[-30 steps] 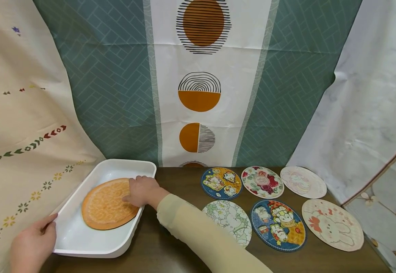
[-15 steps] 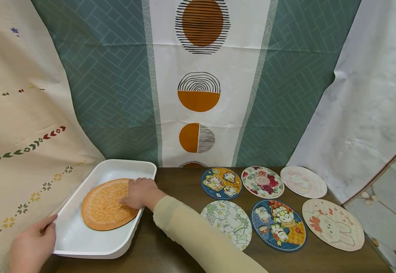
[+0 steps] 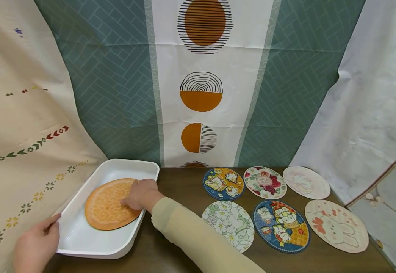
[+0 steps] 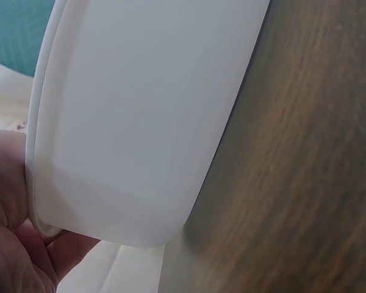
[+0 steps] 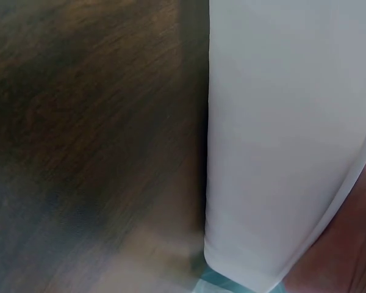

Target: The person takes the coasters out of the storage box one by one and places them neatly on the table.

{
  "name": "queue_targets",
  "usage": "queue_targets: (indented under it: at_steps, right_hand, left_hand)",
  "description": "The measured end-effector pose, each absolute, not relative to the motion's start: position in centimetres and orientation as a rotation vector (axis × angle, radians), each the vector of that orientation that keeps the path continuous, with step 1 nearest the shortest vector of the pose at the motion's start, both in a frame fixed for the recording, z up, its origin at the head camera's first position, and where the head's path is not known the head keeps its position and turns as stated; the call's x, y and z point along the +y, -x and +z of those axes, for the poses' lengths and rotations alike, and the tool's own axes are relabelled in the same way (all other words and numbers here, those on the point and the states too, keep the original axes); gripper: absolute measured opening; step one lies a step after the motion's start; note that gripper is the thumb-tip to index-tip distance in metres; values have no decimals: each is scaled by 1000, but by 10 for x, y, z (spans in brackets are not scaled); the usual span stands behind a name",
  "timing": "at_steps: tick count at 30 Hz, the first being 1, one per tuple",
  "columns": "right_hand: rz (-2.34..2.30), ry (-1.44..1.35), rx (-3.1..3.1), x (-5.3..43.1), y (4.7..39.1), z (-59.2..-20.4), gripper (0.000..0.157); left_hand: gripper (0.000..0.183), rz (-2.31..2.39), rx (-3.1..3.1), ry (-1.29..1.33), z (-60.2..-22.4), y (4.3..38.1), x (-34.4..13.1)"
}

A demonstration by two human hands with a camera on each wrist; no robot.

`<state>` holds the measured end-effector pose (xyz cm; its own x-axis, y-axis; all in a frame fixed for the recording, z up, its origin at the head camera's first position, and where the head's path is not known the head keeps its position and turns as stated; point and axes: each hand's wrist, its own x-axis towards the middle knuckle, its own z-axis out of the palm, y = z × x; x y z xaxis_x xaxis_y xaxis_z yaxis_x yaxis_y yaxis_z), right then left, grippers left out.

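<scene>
In the head view, a white plastic tray (image 3: 92, 244) stands on the brown table at the left. A round placemat (image 3: 107, 204) printed like an orange slice lies inside it. My left hand (image 3: 38, 242) grips the tray's near left rim, the thumb against the edge; the left wrist view also has this hand (image 4: 12, 213) at the tray corner. My right hand (image 3: 143, 195) reaches over the right rim and holds the orange placemat by its right side. Its thumb lies on top and its other fingertips are hidden. In the right wrist view, the tray wall (image 5: 280, 134) covers most of the hand.
Several round placemats lie in two rows on the table's right, among them a blue one (image 3: 281, 226), a rose one (image 3: 265, 182) and a rabbit one (image 3: 336, 226). My right forearm (image 3: 198, 235) overlaps the green floral placemat (image 3: 230, 223). Patterned cloths hang behind and at both sides.
The head view has shifted slightly. My right hand has slid a little toward the left along the orange placemat. The left hand keeps its grip, and the tray stays in place.
</scene>
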<state>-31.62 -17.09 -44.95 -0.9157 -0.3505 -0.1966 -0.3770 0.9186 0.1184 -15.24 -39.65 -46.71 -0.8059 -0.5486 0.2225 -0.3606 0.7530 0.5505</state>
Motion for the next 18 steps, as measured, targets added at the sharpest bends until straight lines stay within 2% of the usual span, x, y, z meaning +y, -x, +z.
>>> queue_targets:
  at_steps: [12,18]
  right_hand:
    - [256,529,2859,-171,315,-447,94]
    - [221,616,2920,-169,318,-452,87]
  left_hand:
    - [35,-693,-2572,-672,-469,152,-396]
    - [36,-704,-2574,-683,-468,152,-396]
